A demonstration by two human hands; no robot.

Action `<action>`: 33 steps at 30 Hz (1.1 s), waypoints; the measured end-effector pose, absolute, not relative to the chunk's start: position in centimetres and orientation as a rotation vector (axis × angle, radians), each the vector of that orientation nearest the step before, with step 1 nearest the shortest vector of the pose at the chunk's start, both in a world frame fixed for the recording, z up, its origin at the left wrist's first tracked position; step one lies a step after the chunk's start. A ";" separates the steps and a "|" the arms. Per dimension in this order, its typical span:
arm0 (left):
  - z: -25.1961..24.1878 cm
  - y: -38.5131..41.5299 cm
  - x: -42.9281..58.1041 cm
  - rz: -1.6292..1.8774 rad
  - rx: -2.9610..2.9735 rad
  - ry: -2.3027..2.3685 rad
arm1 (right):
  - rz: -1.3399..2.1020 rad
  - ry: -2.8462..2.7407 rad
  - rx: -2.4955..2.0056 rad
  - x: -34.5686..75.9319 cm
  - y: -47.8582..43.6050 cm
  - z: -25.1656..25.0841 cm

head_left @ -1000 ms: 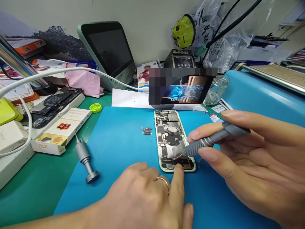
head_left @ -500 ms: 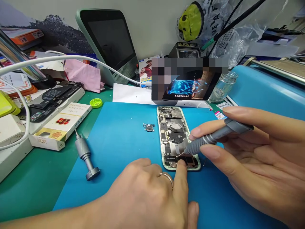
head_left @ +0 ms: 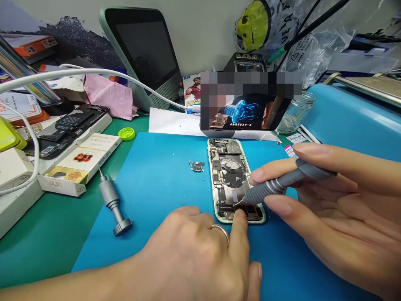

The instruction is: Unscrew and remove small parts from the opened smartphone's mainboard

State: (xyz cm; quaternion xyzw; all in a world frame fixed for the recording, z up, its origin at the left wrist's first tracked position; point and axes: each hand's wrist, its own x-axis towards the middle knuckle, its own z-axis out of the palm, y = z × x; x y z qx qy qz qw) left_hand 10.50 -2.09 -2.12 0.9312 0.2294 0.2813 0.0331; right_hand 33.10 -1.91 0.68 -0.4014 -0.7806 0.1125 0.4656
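An opened phone (head_left: 233, 184) lies on a blue mat, its inner parts exposed. My left hand (head_left: 203, 251), with a ring on one finger, presses its extended index fingertip on the phone's lower end; the other fingers are curled, with nothing seen in them. Between thumb and fingers, my right hand (head_left: 328, 196) grips a grey screwdriver (head_left: 269, 188), slanted down to the left. The driver's tip meets the lower part of the phone, just above my left fingertip. Left of the phone lies a small circuit part (head_left: 197, 166).
A second screwdriver (head_left: 113, 205) lies on the mat's left side, beside a white and gold box (head_left: 82, 163). Behind the phone stands a lit video screen (head_left: 247, 113), with a glass jar (head_left: 297, 112) on its right. A white cable (head_left: 131, 78) arches across the left.
The whole view has shifted slightly. Both hands keep nearly the same pose at the phone, and the picture on the video screen is different.
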 end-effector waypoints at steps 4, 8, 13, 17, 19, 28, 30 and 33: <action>-2.0 -2.1 10.7 0.846 2.846 0.712 | 0.255 -1.996 -0.905 33.5 -2.1 0.6; -1.9 -2.0 10.7 0.842 2.853 0.710 | 0.257 -1.989 -0.958 33.5 -2.2 0.7; -1.9 -2.0 10.3 0.802 2.863 0.695 | 0.262 -1.997 -0.915 33.1 -2.0 0.9; -1.9 -2.1 10.3 0.786 2.855 0.695 | 0.212 -2.074 -0.817 32.9 -1.7 1.2; -1.9 -2.1 10.4 0.782 2.856 0.697 | 0.184 -2.091 -0.797 32.9 -1.6 1.3; -2.0 -2.0 10.6 0.819 2.871 0.721 | 0.307 -2.052 -0.866 32.9 -1.7 1.5; -2.1 -1.9 10.6 0.852 2.881 0.720 | 0.322 -2.063 -0.825 33.0 -1.7 1.5; -2.4 -1.7 10.7 0.899 2.899 0.703 | 0.292 -2.080 -0.758 33.1 -1.6 1.5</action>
